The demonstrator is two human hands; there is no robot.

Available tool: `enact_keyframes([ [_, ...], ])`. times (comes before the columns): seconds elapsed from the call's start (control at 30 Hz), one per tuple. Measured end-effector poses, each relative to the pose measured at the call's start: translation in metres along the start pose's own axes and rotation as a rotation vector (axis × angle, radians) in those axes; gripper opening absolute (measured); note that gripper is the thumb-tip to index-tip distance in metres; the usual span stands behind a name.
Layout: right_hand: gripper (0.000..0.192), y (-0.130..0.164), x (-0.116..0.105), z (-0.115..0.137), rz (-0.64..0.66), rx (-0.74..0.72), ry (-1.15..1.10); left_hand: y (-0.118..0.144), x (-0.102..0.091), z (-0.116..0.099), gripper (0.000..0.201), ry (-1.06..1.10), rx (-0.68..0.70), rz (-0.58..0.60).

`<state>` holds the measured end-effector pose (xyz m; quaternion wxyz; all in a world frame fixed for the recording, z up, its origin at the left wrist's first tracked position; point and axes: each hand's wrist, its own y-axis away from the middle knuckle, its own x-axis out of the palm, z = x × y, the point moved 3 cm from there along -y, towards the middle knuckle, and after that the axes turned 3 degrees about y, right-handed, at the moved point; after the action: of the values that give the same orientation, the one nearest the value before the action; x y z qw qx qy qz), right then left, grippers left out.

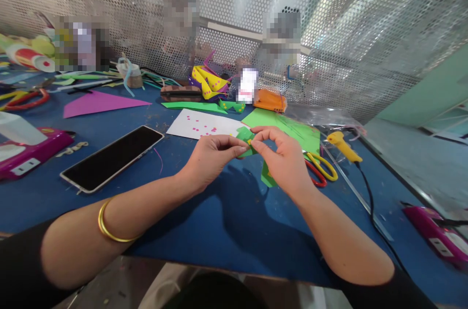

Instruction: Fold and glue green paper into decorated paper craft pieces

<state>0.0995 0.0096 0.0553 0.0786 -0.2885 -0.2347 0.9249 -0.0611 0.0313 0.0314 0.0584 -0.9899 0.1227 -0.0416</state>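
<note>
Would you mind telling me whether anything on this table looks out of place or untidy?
Nothing looks damaged or spilled. The table is cluttered: paper scraps along the back, small pink dots strewn on the white sheet, and scissors lying open beside the right hand. Both hands pinch a green piece.

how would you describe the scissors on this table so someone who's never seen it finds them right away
Start at the blue table and find the person's right hand, which pinches a small green paper piece together with the left hand. The scissors lie flat just beyond that hand, beside the green paper sheet. Their handles set them apart: one yellow loop, one red.
</note>
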Motion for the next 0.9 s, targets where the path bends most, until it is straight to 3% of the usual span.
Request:
enact_keyframes([
  [0.2,0.016,-0.003,-0.002,-0.009,0.090,0.199,-0.071,0.001,0.002,0.000,0.008,-0.013,-0.012,0.027],
  [0.37,0.016,-0.004,-0.002,-0.009,0.079,0.187,-0.046,0.002,0.001,-0.003,0.018,0.048,-0.014,0.044],
  [0.6,0.016,-0.001,-0.001,-0.004,0.112,0.200,0.063,0.002,-0.002,-0.006,0.039,0.027,-0.063,-0.032],
  [0.9,0.012,0.003,0.005,0.000,-0.052,-0.028,0.114,0.003,0.001,-0.002,0.048,-0.007,-0.075,-0.004],
])
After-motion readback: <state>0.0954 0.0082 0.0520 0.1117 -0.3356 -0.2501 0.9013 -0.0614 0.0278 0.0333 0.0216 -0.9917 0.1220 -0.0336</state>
